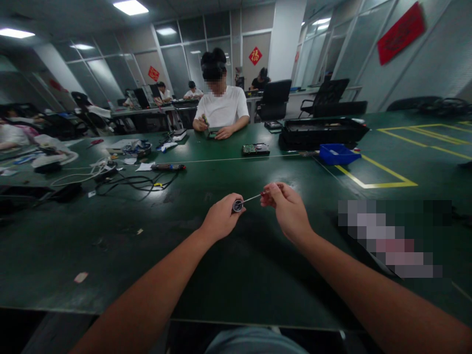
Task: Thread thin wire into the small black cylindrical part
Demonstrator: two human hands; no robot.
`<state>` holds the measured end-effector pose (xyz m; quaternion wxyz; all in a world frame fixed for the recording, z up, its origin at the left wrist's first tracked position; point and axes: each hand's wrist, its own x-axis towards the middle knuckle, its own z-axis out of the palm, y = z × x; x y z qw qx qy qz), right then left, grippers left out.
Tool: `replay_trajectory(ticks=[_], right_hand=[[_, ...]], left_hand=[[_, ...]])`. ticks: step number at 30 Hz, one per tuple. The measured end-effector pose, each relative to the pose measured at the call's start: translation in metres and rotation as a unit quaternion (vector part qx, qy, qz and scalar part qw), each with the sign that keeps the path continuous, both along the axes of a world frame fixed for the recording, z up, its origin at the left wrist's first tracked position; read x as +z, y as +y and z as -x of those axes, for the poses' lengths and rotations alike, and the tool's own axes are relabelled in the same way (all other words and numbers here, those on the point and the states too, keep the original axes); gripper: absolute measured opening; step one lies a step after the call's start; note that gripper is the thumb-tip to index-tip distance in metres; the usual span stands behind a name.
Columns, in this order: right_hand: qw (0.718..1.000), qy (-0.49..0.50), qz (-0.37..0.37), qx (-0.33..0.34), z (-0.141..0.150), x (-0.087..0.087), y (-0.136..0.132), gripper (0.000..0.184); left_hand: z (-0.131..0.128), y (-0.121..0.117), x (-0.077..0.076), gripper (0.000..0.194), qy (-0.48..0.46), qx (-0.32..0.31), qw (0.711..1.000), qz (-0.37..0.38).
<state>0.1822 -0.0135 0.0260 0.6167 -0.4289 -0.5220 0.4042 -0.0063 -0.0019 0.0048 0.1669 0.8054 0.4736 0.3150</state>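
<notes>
My left hand (222, 216) is closed around a small dark cylindrical part (237, 206), its round, metallic-looking end turned towards me. In my right hand (289, 209), fingers pinch the reddish handle of a thin screwdriver (252, 199). Its slim metal shaft points left, and the tip reaches the round end of the cylindrical part; whether it sits inside cannot be made out. Both hands are held above the green tabletop (236, 275). Most of the cylinder's body is hidden by my left fingers.
Across the table a person (221, 105) in a white shirt works on a small device. A circuit board assembly (255, 149), a blue bin (338, 154) and a long black tray (322, 132) lie ahead. Left are an electric screwdriver (167, 167) and cables (136, 184). A blurred-out object (391, 238) lies right.
</notes>
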Motion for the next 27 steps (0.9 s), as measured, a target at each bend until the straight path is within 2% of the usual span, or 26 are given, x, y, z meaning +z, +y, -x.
replay_trajectory(ticks=[2, 3, 9, 17, 21, 23, 27], right_hand=[[0.997, 0.046, 0.054, 0.010, -0.002, -0.003, 0.006, 0.026], [0.997, 0.047, 0.053, 0.002, -0.003, -0.004, 0.008, 0.025], [0.993, -0.097, -0.056, -0.037, 0.000, -0.002, -0.003, 0.022], [0.980, -0.170, -0.095, -0.044, 0.004, 0.002, -0.012, 0.019], [0.946, -0.293, -0.121, -0.067, 0.003, 0.006, -0.016, 0.019], [0.925, -0.345, -0.134, -0.087, 0.002, 0.007, -0.019, 0.026], [0.907, -0.377, -0.155, -0.102, 0.001, 0.007, -0.021, 0.035]], left_hand=[[0.000, 0.001, -0.001, 0.014, 0.007, 0.005, 1.000, 0.003], [0.000, 0.001, -0.002, 0.014, 0.006, 0.007, 1.000, 0.008], [-0.002, 0.000, -0.003, 0.015, -0.021, 0.007, 0.999, 0.034], [-0.003, 0.000, -0.004, 0.014, -0.049, 0.012, 0.998, 0.043], [-0.001, 0.001, -0.007, 0.015, -0.042, 0.009, 0.998, 0.043], [0.000, 0.002, -0.008, 0.017, -0.034, 0.007, 0.998, 0.044], [0.001, 0.002, -0.008, 0.017, -0.027, 0.006, 0.999, 0.039]])
